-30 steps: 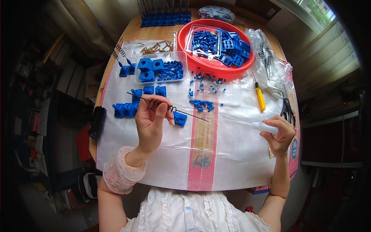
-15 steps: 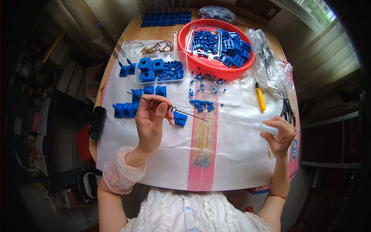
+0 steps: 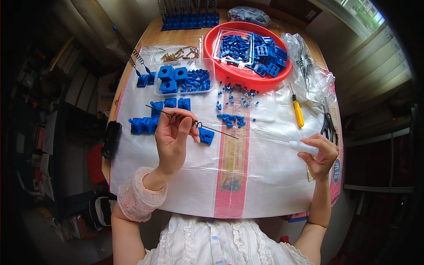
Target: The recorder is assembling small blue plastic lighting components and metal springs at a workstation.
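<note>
Wooden table [image 3: 155, 31], mostly covered by a pink-striped white woven sheet [image 3: 274, 185]. Left hand [image 3: 174, 137] pinches a black coiled metal wire with straight ends [image 3: 216, 131], raised over the sheet; right hand [image 3: 321, 154] grips a translucent white nozzle bottle [image 3: 304, 147], apart from the wire. Seemingly done: blue plastic bases with upright black springs [image 3: 190, 22], back and left. Seemingly left: springless blue plastic blocks [image 3: 143, 126] near the left hand; loose blue plastic pieces [image 3: 269, 53] in the round red plastic basin [image 3: 289, 73].

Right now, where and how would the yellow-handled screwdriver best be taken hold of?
Probably around the middle of its thick yellow handle, coming from the person's near side: the handle lies toward them, while the thin shaft points away. The right hand is nearer, but holds a white bottle.
</note>
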`<state>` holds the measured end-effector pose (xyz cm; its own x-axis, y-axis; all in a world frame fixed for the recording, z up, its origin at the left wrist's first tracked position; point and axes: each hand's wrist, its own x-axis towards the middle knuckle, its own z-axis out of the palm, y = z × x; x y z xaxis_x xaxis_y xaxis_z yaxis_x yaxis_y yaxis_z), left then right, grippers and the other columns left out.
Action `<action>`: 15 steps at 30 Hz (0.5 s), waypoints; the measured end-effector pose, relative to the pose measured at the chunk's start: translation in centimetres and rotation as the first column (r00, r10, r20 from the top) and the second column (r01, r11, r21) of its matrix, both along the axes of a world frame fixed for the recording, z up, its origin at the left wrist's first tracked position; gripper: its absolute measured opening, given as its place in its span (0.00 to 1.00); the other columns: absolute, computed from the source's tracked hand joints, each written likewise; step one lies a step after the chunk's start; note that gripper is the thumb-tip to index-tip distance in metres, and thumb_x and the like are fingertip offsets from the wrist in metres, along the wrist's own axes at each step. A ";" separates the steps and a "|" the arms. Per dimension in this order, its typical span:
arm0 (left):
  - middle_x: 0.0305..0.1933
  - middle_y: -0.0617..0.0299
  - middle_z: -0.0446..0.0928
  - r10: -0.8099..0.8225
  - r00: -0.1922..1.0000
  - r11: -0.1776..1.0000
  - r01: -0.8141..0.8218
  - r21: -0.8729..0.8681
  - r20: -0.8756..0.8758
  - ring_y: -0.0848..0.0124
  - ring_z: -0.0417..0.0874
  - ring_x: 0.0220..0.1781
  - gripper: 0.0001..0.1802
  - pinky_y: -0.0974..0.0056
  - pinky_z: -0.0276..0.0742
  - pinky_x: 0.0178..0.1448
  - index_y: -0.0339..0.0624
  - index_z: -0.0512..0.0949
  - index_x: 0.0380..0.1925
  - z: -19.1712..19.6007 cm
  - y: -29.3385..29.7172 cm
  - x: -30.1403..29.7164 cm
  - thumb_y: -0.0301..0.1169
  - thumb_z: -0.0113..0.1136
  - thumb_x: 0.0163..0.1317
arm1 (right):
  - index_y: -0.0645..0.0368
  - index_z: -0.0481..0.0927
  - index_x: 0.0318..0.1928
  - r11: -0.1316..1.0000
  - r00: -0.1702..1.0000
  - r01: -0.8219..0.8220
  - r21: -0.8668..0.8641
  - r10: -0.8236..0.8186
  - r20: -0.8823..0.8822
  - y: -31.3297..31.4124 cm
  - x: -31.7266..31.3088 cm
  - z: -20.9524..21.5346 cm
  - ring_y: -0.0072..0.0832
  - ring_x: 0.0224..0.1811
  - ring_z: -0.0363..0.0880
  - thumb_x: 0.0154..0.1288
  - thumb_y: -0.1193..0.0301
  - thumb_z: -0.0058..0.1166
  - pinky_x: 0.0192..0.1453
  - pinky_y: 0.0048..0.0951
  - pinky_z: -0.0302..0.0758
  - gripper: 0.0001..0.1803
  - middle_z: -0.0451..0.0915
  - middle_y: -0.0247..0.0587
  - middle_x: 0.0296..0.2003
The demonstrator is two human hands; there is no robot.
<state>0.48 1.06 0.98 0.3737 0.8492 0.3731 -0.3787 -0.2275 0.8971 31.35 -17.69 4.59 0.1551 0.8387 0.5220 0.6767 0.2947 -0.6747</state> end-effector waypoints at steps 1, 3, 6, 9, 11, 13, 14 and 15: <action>0.39 0.58 0.76 -0.002 1.000 1.000 0.002 -0.007 0.013 0.77 0.80 0.31 0.08 0.72 0.80 0.34 0.38 0.70 0.45 0.0 0.0 0.0 0.30 0.55 0.74 | 0.67 0.85 0.37 1.000 1.000 0.001 -0.002 -0.001 -0.004 0.0 0.0 0.0 0.27 0.30 0.80 0.45 0.78 0.75 0.34 0.25 0.71 0.16 0.83 0.44 0.29; 0.39 0.58 0.76 -0.002 1.000 1.000 0.002 -0.008 0.014 0.77 0.80 0.31 0.08 0.72 0.80 0.34 0.38 0.70 0.44 0.0 0.0 0.0 0.30 0.55 0.74 | 0.67 0.85 0.37 1.000 1.000 0.002 -0.005 -0.003 -0.011 0.0 0.0 0.0 0.27 0.30 0.80 0.45 0.78 0.75 0.34 0.25 0.71 0.16 0.83 0.44 0.29; 0.39 0.58 0.76 -0.004 1.000 1.000 0.004 -0.011 0.020 0.77 0.80 0.31 0.08 0.72 0.80 0.34 0.38 0.70 0.44 0.0 0.0 0.0 0.30 0.55 0.74 | 0.67 0.85 0.37 1.000 1.000 0.005 -0.004 -0.005 -0.009 0.0 0.0 0.0 0.27 0.30 0.80 0.45 0.78 0.75 0.34 0.25 0.72 0.16 0.83 0.44 0.29; 0.41 0.58 0.76 -0.003 1.000 1.000 0.003 0.006 -0.008 0.78 0.77 0.31 0.07 0.73 0.78 0.33 0.40 0.70 0.44 0.0 0.0 0.0 0.32 0.53 0.75 | 0.67 0.85 0.38 1.000 1.000 0.000 0.000 0.000 -0.011 0.1 0.0 0.0 0.27 0.30 0.80 0.45 0.78 0.75 0.34 0.25 0.72 0.16 0.83 0.44 0.29; 0.41 0.58 0.76 0.000 1.000 1.000 0.001 0.013 -0.022 0.79 0.76 0.31 0.07 0.74 0.77 0.33 0.41 0.70 0.44 -0.1 0.0 0.0 0.33 0.53 0.76 | 0.67 0.85 0.38 1.000 1.000 0.005 -0.002 -0.005 -0.004 0.1 0.0 0.0 0.27 0.30 0.80 0.46 0.78 0.75 0.34 0.25 0.72 0.16 0.83 0.44 0.29; 0.41 0.58 0.76 0.002 1.000 1.000 -0.002 0.011 -0.021 0.79 0.76 0.31 0.07 0.74 0.77 0.32 0.41 0.70 0.44 -0.2 0.0 0.0 0.32 0.53 0.76 | 0.67 0.85 0.38 1.000 1.000 0.008 -0.001 -0.008 0.000 0.1 0.0 0.0 0.27 0.30 0.80 0.46 0.78 0.75 0.34 0.25 0.72 0.16 0.83 0.44 0.29; 0.41 0.58 0.76 0.000 1.000 1.000 0.000 0.002 -0.010 0.78 0.78 0.31 0.07 0.73 0.78 0.33 0.40 0.70 0.45 -0.2 0.0 0.0 0.31 0.54 0.75 | 0.67 0.85 0.38 1.000 1.000 0.009 0.001 -0.009 0.000 0.1 0.0 -0.1 0.27 0.30 0.80 0.45 0.78 0.75 0.34 0.25 0.72 0.16 0.83 0.44 0.29; 0.40 0.58 0.76 -0.003 1.000 1.000 0.003 -0.007 0.000 0.78 0.79 0.31 0.07 0.73 0.79 0.34 0.39 0.70 0.45 -0.2 0.0 -0.1 0.30 0.54 0.75 | 0.67 0.85 0.38 1.000 1.000 0.009 0.003 -0.009 0.000 0.0 0.0 -0.1 0.27 0.30 0.80 0.45 0.78 0.75 0.34 0.25 0.72 0.16 0.83 0.44 0.29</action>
